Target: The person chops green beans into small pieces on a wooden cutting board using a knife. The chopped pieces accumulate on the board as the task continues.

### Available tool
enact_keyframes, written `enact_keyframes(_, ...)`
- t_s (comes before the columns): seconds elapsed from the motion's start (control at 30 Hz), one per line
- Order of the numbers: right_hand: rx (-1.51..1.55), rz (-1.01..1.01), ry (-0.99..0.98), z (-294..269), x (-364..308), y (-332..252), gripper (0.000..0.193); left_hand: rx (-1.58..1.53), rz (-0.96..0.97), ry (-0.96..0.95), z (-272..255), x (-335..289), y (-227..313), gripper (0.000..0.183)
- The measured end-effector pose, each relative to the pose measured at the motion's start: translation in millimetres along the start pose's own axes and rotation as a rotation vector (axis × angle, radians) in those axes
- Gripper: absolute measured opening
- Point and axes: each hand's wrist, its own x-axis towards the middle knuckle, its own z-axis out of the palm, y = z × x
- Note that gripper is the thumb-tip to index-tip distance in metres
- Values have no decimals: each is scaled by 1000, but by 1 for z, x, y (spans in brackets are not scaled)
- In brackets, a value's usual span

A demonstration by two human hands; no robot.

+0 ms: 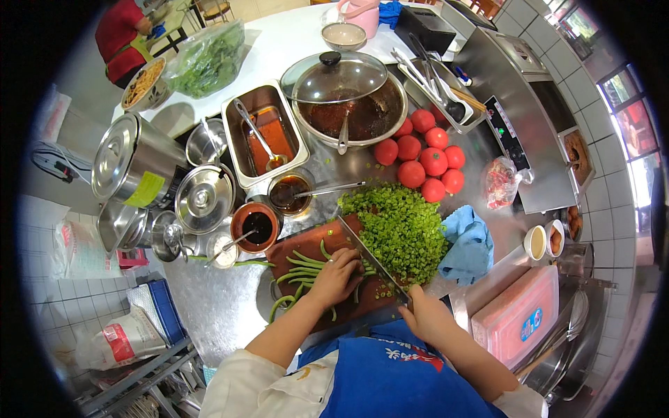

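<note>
My left hand [337,276] is closed, its fingers curled over several long green beans [301,270] and pressing them onto a reddish-brown cutting board [280,252]. In my right hand [425,317] is the handle of a kitchen knife [374,259]. Its blade slants up and to the left, just right of my left fingertips. Beyond the blade, a large heap of chopped green pieces [404,233] covers the board's right part and spills onto the steel counter. The fingertips of my left hand are partly hidden.
Tomatoes [433,161] and a blue cloth [467,244] lie right of the heap. Beyond stand a pan [398,115] with a glass lid and a steel tray [226,104] of red oil. Sauce bowls [244,237] and lidded pots [132,153] crowd the left. A person [120,35] is far left.
</note>
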Motion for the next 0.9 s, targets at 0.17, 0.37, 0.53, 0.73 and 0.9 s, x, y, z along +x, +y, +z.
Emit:
enact_keyframes(0.17, 11, -56, 129, 51, 32, 37, 29, -27, 7, -19, 0, 7, 3, 25)
enact_keyframes(0.37, -20, -33, -29, 0, 9, 7, 28, 1, -17, 37, 3, -3, -1, 24)
enact_keyframes(0.53, 40, -38, 86, 43, 29, 24, 30, 3, -4, 4, 2, 4, 5, 24)
enact_keyframes(0.73, 15, -32, -13, 7, 19, 10, 33, -51, -2, 28, 1, 1, -1, 26)
enact_keyframes(0.9, 47, -64, 86, 46, 28, 30, 32, -50, -13, 4, 1, 4, 5, 25)
